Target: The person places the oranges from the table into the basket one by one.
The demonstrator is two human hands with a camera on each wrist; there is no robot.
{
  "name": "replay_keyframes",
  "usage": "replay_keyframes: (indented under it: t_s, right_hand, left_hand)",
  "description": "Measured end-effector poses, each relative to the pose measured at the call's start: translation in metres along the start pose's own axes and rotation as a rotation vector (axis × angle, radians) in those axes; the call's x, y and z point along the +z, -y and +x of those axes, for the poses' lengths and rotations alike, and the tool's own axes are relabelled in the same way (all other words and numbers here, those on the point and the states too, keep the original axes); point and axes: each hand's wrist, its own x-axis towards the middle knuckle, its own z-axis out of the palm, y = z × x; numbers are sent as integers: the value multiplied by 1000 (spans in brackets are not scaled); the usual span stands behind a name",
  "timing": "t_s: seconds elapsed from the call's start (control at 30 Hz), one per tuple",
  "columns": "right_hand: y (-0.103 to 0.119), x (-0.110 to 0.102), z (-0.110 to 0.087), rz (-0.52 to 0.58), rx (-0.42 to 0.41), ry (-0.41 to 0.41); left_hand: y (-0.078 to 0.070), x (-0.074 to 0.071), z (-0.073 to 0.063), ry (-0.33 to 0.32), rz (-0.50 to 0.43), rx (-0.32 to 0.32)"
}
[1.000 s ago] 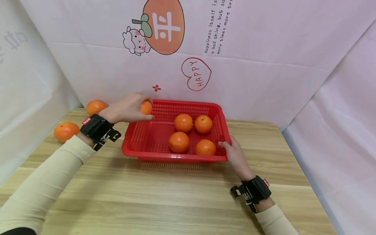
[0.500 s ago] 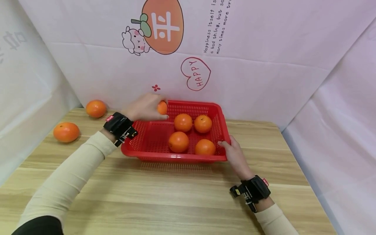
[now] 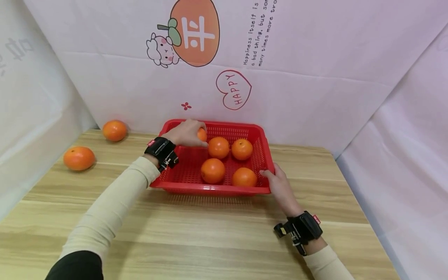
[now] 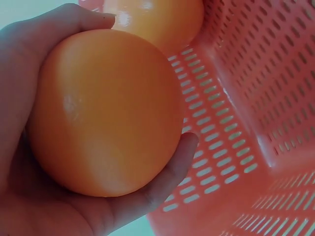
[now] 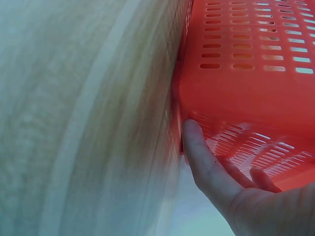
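Note:
My left hand (image 3: pixel 188 133) reaches over the back left of a red plastic basket (image 3: pixel 210 189) and grips an orange (image 4: pixel 108 113). In the left wrist view its fingers and thumb curve around the fruit, above the slotted basket floor. Most of that orange is hidden by the hand in the head view. Several other oranges lie inside the basket, among them a back orange (image 3: pixel 218 147) close to the held one and a front orange (image 3: pixel 213 171). My right hand (image 3: pixel 280 186) holds the basket's right end, thumb over the rim and fingers against the outer wall (image 5: pixel 236 98).
Two more oranges lie on the wooden table (image 3: pixel 196 241) to the left: one farther back (image 3: pixel 114 130), one nearer (image 3: pixel 79 158). A white printed cloth (image 3: pixel 297 97) rises right behind the basket. Cloth also hangs at both sides.
My left hand has carried its orange rightward from the basket's left edge and then lower into the basket. The right hand and the basket stay almost in place.

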Motion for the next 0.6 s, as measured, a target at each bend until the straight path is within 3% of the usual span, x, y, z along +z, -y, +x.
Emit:
replay_keyframes:
  t_s: [0.3, 0.6]
  right_hand:
    - [1, 2, -1, 10, -9, -1]
    - [-1, 0, -2, -3, -8, -4]
  left_hand:
    - [8, 13, 9, 11, 48, -34]
    - [19, 33, 19, 73, 101, -40]
